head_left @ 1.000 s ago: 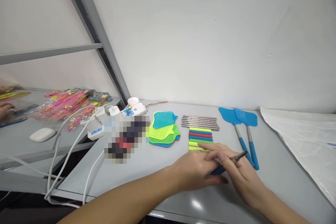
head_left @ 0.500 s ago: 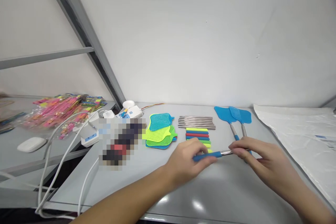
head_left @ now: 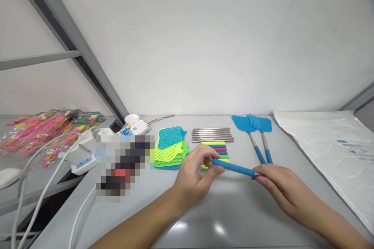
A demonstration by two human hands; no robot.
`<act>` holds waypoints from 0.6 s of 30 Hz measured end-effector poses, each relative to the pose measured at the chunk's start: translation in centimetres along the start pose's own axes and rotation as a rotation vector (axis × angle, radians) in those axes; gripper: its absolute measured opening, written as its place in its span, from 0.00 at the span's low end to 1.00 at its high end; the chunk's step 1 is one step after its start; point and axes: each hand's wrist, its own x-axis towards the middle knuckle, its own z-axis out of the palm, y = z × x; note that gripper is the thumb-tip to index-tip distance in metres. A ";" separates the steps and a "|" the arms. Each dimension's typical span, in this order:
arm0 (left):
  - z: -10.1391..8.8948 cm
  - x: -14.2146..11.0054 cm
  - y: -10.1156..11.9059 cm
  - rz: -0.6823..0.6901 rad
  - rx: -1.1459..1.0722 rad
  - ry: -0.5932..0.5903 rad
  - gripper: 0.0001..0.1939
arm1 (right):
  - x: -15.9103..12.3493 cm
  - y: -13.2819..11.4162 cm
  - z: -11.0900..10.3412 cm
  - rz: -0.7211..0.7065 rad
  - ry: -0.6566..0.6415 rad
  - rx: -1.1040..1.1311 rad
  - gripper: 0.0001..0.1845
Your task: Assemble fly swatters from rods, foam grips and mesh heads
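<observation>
A blue handle sleeve (head_left: 238,168) lies slanted between my two hands above the table. My left hand (head_left: 191,175) pinches its far left end between thumb and fingertips. At the other end, my right hand (head_left: 288,188) closes on the metal rod (head_left: 256,174), of which only a short bit shows beside the sleeve. Just behind my left hand are several coloured handle sleeves (head_left: 221,149), partly covered by it. Beyond them is a row of thin metal rods (head_left: 212,135). Two blue fly swatters (head_left: 265,124) with blue handles rest behind my right hand.
Left of the rods sits a pile of perforated swatter heads (head_left: 171,137), teal, yellow and green. A blurred-out object (head_left: 124,167) lies farther left, near power strips (head_left: 84,163) and white cables. White plastic packaging (head_left: 318,144) covers the right side. Bagged pink items (head_left: 43,132) fill a side surface.
My left hand has shifted from around the sleeve to its end, so more blue shows. My right hand now sits closer to the sleeve, leaving less rod visible. The view has shifted right.
</observation>
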 end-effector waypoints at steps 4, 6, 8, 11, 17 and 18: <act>0.0 0.2 -0.5 0.179 0.119 -0.089 0.05 | -0.8 0.5 -0.4 -0.015 0.038 0.040 0.14; 0.0 0.2 -0.8 0.229 0.155 -0.115 0.05 | -1.1 0.7 -0.6 -0.010 0.052 0.044 0.14; -0.1 0.3 -0.8 0.246 0.205 -0.181 0.04 | -1.3 0.8 -0.9 -0.006 0.050 0.052 0.13; -0.2 0.4 -0.6 0.268 0.265 -0.295 0.05 | -1.4 1.0 -1.2 -0.015 0.037 0.073 0.13; -0.5 0.4 -0.4 0.262 0.349 -0.382 0.11 | -0.8 1.1 -1.8 -0.020 -0.007 0.093 0.15; -0.5 0.4 -0.4 0.245 0.372 -0.407 0.11 | -0.6 1.2 -1.9 -0.017 -0.019 0.089 0.15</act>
